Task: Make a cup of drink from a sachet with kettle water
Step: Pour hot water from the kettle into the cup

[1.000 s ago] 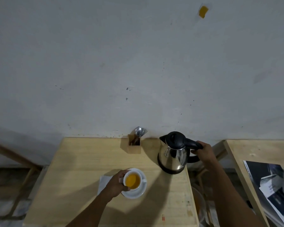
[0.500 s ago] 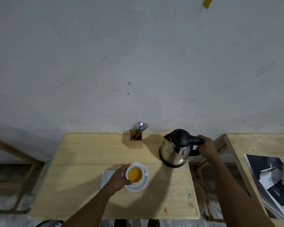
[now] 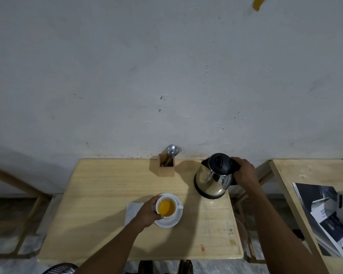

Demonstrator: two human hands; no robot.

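Head view: the kettle (image 3: 213,177) stands upright at the right rear of the worktop (image 3: 99,194). Your right hand (image 3: 245,172) is wrapped around its black handle. Treat it as heavy, rigid and probably hot; grip only the handle. Your left hand (image 3: 147,213) cups the filled cup (image 3: 166,207) on its saucer (image 3: 171,222), centre front; both look fragile, so steady the cup's wall.

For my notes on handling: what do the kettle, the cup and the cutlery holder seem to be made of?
Kettle: polished metal body, probably stainless steel, with mirror reflections; the matte black lid and base look like plastic.
Cup: glossy white, likely ceramic, matching its saucer.
Cutlery holder: pale matte wood, similar to the table.
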